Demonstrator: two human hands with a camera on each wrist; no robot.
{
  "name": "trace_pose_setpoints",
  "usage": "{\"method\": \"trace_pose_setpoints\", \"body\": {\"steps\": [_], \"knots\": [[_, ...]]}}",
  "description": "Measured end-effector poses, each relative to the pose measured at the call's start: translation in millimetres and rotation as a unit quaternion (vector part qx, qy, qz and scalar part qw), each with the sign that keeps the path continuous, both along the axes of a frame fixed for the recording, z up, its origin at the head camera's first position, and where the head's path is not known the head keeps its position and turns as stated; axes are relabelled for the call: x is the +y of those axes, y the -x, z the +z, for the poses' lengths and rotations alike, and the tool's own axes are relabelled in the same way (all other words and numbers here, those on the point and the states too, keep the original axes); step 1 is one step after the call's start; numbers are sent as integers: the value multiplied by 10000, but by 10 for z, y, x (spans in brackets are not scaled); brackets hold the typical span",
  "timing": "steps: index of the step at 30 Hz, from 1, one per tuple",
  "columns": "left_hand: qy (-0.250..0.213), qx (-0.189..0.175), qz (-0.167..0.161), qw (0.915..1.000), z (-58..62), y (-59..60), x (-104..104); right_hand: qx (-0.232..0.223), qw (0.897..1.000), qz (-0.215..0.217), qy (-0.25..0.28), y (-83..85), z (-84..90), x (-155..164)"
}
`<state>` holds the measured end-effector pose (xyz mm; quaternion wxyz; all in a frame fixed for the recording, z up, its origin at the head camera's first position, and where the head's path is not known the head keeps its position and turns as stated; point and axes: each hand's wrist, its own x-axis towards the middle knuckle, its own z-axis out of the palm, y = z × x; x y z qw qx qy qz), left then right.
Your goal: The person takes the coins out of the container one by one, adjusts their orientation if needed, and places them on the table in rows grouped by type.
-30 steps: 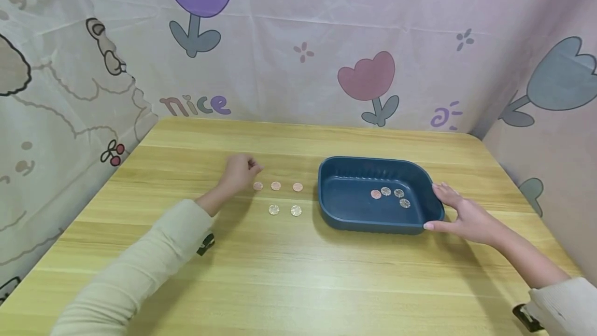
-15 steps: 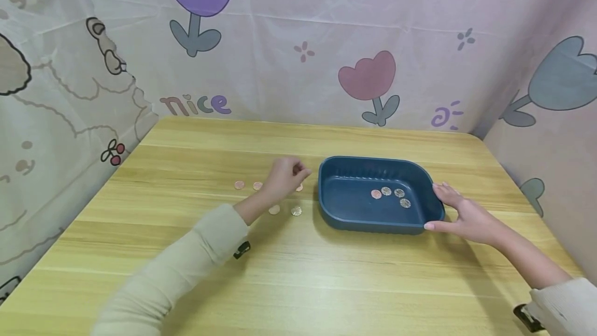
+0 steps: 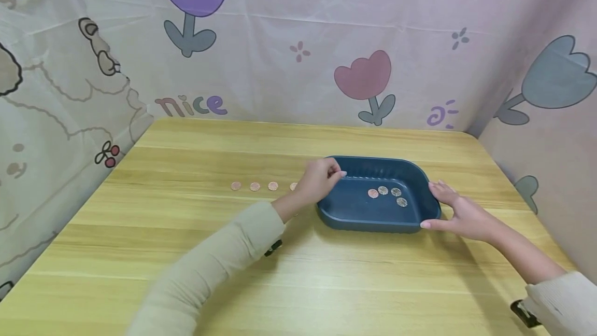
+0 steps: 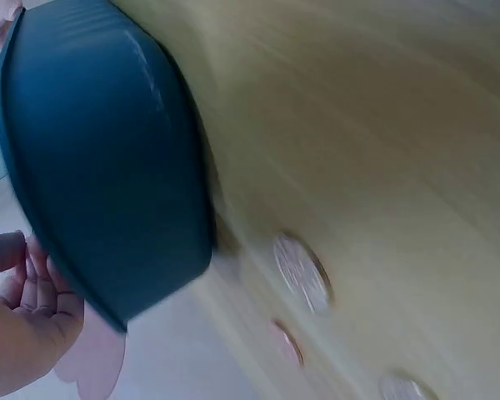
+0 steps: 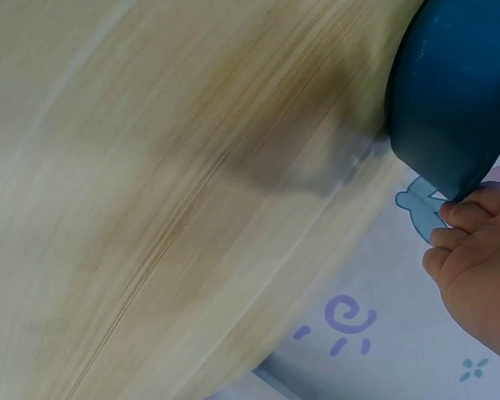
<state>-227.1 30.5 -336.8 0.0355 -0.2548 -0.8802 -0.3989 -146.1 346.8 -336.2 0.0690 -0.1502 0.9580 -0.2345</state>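
Note:
A dark blue oval tray [image 3: 373, 226] sits on the wooden table [image 3: 326, 279] with several coins [image 3: 387, 194] lying inside it. My left hand [image 3: 338, 175] hovers over the tray's left rim with its thumb and fingertips pinched together; the small coin between them barely shows. My right hand [image 3: 440, 206] grips the tray's right end, thumb at the near corner and fingers on the far rim. The left wrist view shows the tray [image 4: 100, 158] from outside, my left hand [image 4: 21, 325] and table coins [image 4: 302, 272]. The right wrist view shows my right hand [image 5: 475, 242] curled on the tray's [image 5: 458, 92] edge.
A row of coins [image 3: 254, 186] lies on the table left of the tray, partly hidden by my left forearm [image 3: 242, 242]. Printed cloth walls [image 3: 298, 56] close in the table on the left, back and right.
My left hand has travelled right, from above the row of coins to the tray's left rim, staying pinched. The right hand and tray have not moved.

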Motion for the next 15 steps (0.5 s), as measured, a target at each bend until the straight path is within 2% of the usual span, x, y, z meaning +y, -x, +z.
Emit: {"method": "trace_pose_setpoints", "body": {"steps": [9, 15], "knots": [[-72, -348, 182, 9992, -86, 40, 401, -55, 10000, -64, -37, 2, 8, -3], [-17, -425, 288, 9987, -138, 58, 659, -75, 10000, -60, -10, 4, 7, 4]]}}
